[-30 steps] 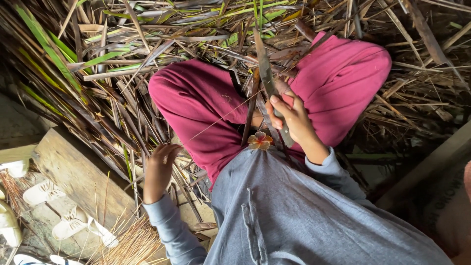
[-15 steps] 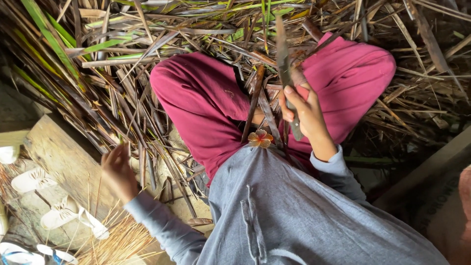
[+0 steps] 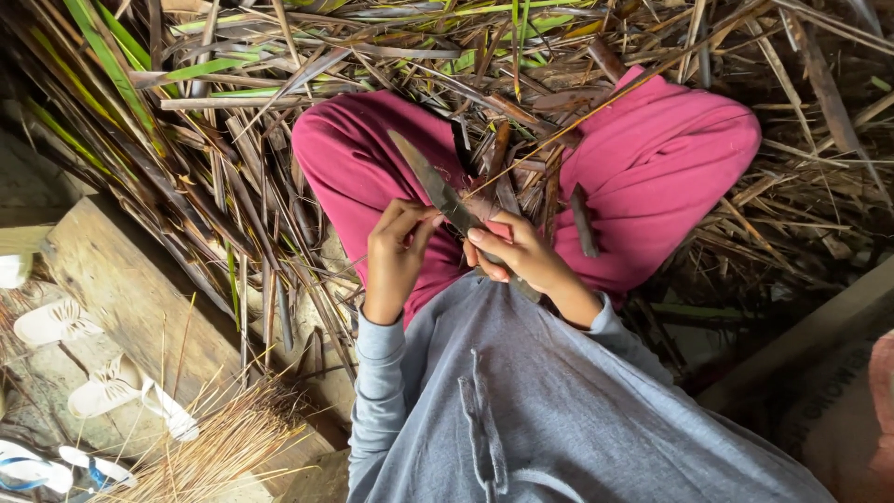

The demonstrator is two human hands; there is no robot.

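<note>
I sit cross-legged in magenta trousers [image 3: 652, 177] and a grey top among dry leaves. My right hand [image 3: 517, 256] grips the handle of a long knife [image 3: 430, 182], its blade pointing up and to the left. My left hand [image 3: 396, 251] is raised beside the blade, its fingertips pinching a thin strip of leaf right at the knife. A long thin stalk [image 3: 605, 102] runs from the hands up to the right over my knee. Dark leaf pieces [image 3: 503, 177] lie in my lap.
Dry and green palm-like leaves [image 3: 186, 140] are heaped all around my legs. At the lower left lie a wooden plank [image 3: 121, 289], a bundle of thin pale sticks [image 3: 223, 447] and white sandals [image 3: 56, 321]. A wooden beam [image 3: 810, 335] is at the right.
My left hand has come up from the leaves at my left side to the knife. The knife has tilted from upright to pointing up-left.
</note>
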